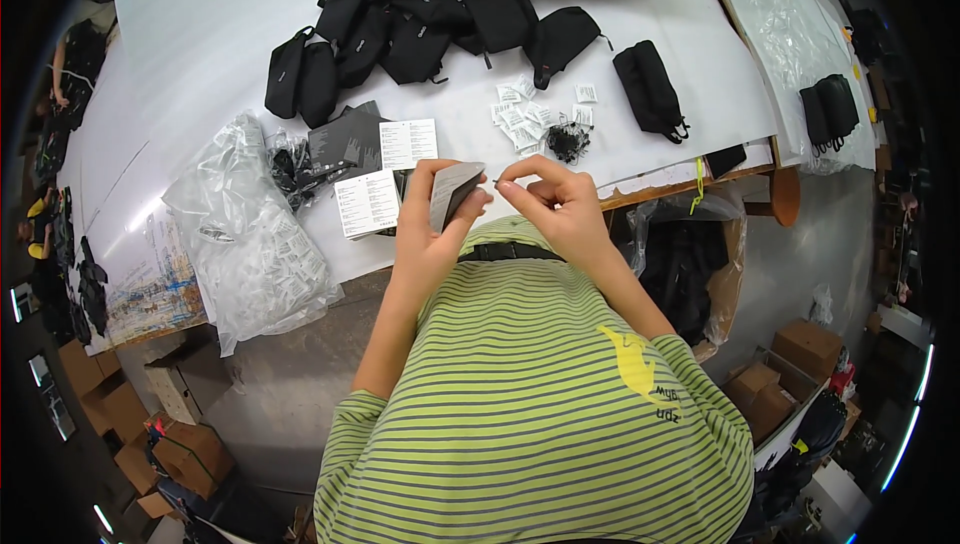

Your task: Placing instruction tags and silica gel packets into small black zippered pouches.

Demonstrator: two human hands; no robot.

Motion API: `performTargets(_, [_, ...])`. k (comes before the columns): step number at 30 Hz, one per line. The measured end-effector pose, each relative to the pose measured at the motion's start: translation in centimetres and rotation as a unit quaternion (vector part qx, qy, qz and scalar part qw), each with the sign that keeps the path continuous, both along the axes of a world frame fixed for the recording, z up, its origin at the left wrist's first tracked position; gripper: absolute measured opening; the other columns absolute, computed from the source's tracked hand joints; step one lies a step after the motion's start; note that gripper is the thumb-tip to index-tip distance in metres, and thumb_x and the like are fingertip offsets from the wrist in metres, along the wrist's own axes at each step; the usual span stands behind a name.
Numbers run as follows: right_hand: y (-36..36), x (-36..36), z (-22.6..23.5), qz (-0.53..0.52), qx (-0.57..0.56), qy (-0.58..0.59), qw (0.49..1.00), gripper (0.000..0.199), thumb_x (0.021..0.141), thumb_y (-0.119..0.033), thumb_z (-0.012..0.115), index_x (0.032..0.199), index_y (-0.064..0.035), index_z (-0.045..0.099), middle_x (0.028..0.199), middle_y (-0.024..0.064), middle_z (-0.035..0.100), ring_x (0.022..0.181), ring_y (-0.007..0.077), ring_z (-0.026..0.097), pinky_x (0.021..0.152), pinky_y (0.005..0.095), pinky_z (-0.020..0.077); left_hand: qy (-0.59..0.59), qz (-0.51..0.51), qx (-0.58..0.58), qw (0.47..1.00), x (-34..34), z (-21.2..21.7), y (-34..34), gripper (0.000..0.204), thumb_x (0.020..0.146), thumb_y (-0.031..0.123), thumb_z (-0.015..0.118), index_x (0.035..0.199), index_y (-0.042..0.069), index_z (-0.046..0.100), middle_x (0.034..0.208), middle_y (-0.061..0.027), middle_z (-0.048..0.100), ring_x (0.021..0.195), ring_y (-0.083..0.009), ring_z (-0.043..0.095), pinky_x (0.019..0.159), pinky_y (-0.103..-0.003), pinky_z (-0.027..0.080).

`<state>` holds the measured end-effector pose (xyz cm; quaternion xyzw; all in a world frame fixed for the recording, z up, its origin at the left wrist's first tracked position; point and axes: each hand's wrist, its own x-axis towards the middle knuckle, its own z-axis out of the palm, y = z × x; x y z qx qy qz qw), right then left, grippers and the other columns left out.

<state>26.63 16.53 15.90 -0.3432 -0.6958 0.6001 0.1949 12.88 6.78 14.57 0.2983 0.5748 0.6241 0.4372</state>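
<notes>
My left hand [420, 219] is closed round a folded card tag [450, 194], grey printed on one face and dark on the other. Just to its right, my right hand [565, 209] pinches a small dark thing at thumb and forefinger, too small to name. The hands are close together over the table's near edge. Beyond the right hand lies a tangle of thin black strings [569, 142] beside a loose heap of small white printed packets [518, 124]. Left of my left hand are white printed cards [368, 204] and dark cards [345, 142].
Black zipped pouches [430, 39] are heaped on the white table [210, 34], with one pouch [648, 89] apart at right. A clear plastic bag of packets [255, 254] hangs over the near edge. A lined carton [690, 264] holds black items below right.
</notes>
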Motion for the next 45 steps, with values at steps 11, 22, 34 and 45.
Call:
performTargets(11, [-0.8,-0.9,-0.2,-0.049,0.175,-0.029,0.983,0.007,0.083,-0.011,0.064,0.086,-0.0054,0.062,0.043,-0.0042,0.029,0.042,0.0022,0.023,0.043,0.0236,0.0166,0.278,0.042,0.041,0.959,0.0,0.6,0.4,0.007,0.077,0.001,0.065,0.082,-0.001,0.060,0.077,-0.0056,0.055,0.067,-0.0140,0.051,0.062,-0.024,0.040])
performTargets(22, [0.7,-0.3,0.1,0.049,-0.037,-0.007,0.998,0.009,0.080,-0.008,0.067,0.085,-0.0030,0.061,0.047,-0.0090,0.030,0.045,0.0007,0.021,0.046,0.0217,0.0152,-0.065,-0.158,-0.040,0.984,-2.6,-1.5,0.1,0.014,0.093,0.014,0.053,0.090,0.000,0.057,0.081,-0.0002,0.055,0.076,-0.0064,0.050,0.072,-0.020,0.040])
performTargets(34, [4.0,-2.4,-1.4,0.086,-0.280,-0.018,0.956,0.012,0.088,-0.014,0.058,0.088,-0.0026,0.055,0.049,-0.0059,0.042,0.040,0.0025,0.035,0.039,0.0204,0.0248,-0.091,-0.140,0.019,0.986,-7.6,-5.0,7.0,0.015,0.091,0.018,0.055,0.087,0.003,0.054,0.077,-0.0008,0.055,0.071,-0.0073,0.051,0.065,-0.022,0.042])
performTargets(45, [7.8,-5.7,-3.2,0.069,-0.266,-0.078,0.958,0.008,0.082,-0.010,0.062,0.080,-0.0028,0.058,0.050,-0.0095,0.035,0.045,0.0002,0.028,0.043,0.0195,0.0223,0.089,0.062,-0.065,0.992,-20.1,-11.8,15.6,0.022,0.087,0.021,0.060,0.091,-0.001,0.056,0.082,-0.0080,0.062,0.072,-0.0148,0.060,0.068,-0.028,0.047])
